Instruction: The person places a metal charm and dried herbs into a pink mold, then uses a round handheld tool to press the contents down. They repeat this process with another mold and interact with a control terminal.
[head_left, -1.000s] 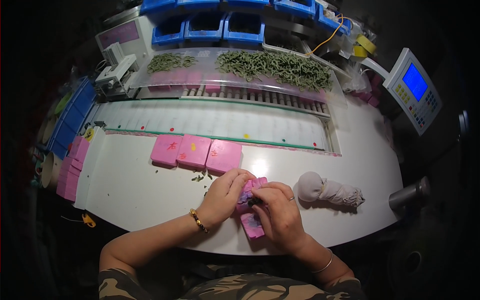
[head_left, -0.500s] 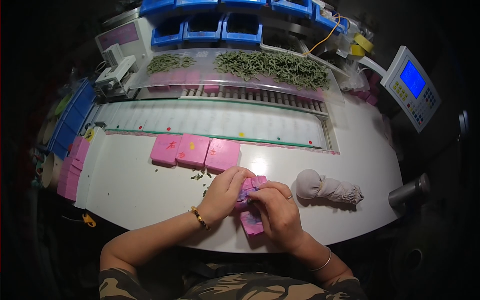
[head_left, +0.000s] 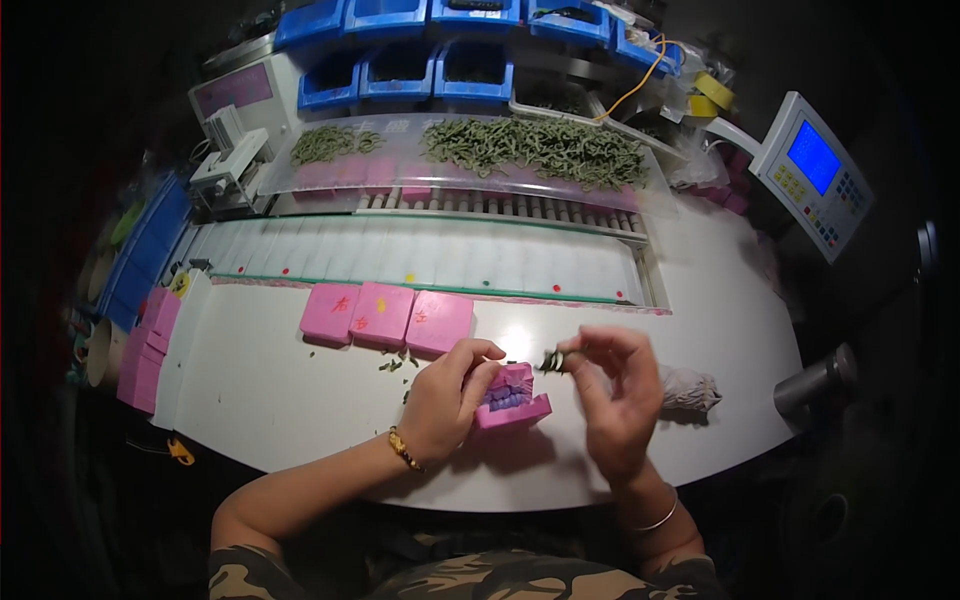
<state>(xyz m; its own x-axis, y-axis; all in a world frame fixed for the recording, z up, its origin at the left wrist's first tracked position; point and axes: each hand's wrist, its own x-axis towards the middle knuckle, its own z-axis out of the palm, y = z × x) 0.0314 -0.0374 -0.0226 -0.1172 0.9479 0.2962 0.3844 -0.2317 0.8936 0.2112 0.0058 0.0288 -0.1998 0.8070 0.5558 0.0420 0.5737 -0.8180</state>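
Pinching a small, jagged, dark green piece (head_left: 554, 362) beside an opened pink rubber-like mould (head_left: 510, 398)

From my remote post, I see the mould near the front of the smooth white tabletop (head_left: 300, 410), with its inner side showing. The left hand (head_left: 447, 400) grips it from the left, thumb and forefinger closed at its upper edge; the lower fingers are hidden from me. The right hand (head_left: 619, 400) is slightly blurred, but its thumb and fingertips appear to press together on the green piece, in the air just right of the mould and apart from it.

I judge that the taking-out is mostly done: this piece is already free. What is left, I think, is to put it away and to close the mould. A small dark bit shows at the mould's upper edge, so perhaps it wants cleaning also.

The mould looks soft, with purple-grey ridges inside and a straight pink lip in front. Behind it, three smooth pink square blocks (head_left: 440, 322) touch in a row; I cannot tell if they are filled. Green crumbs (head_left: 391, 365) lie near them. Farther back, matt, twisted green pieces (head_left: 540, 150) are heaped on a glossy clear plastic sheet (head_left: 404, 152). At right, a wrinkled grey cloth bundle (head_left: 690, 389) is partly covered by the right hand.
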